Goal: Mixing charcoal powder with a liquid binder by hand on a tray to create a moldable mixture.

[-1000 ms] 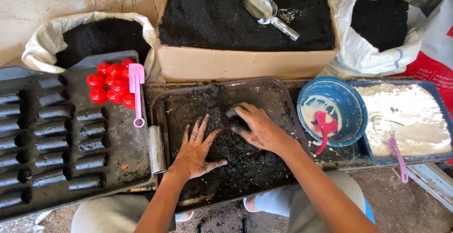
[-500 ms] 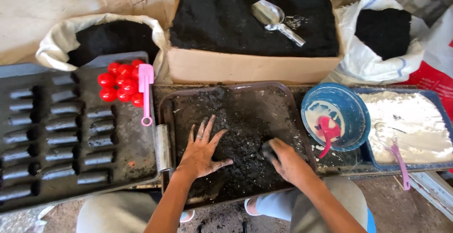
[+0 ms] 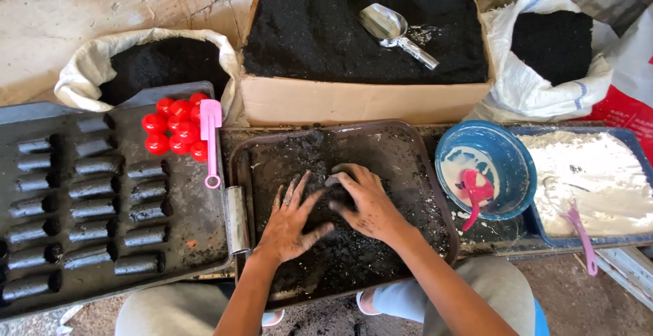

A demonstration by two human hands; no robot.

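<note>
Both hands are down in the dark tray (image 3: pixel 435 193), on the black damp mix (image 3: pixel 354 254). Left hand (image 3: pixel 289 220) is laid flat, fingers spread, pressing the heap, nothing gripped. Right hand (image 3: pixel 367 203) is cupped over a clump of the mix, fingers curled around it; how firmly it is closed cannot be told. The mix sits in the middle of the tray, piled under and between the hands, thinner toward the far rim. Risks, as judged: the tray's near edge looks to overhang the counter (image 3: pixel 490 237) above the knees, so downward pressing near that edge could tip it or push mix over the rim. A metal tube (image 3: pixel 237 219) lies just beside the tray's left rim, near the left wrist; a sideways sweep could knock it. The blue bowl (image 3: pixel 517 166) with white slurry and a red spoon (image 3: pixel 474 196) stands just right of the tray, close to the right forearm; an elbow swing could spill it into the dark mix. Finished black cylinders (image 3: pixel 88 207) on the left tray are well apart, low exposure.
</note>
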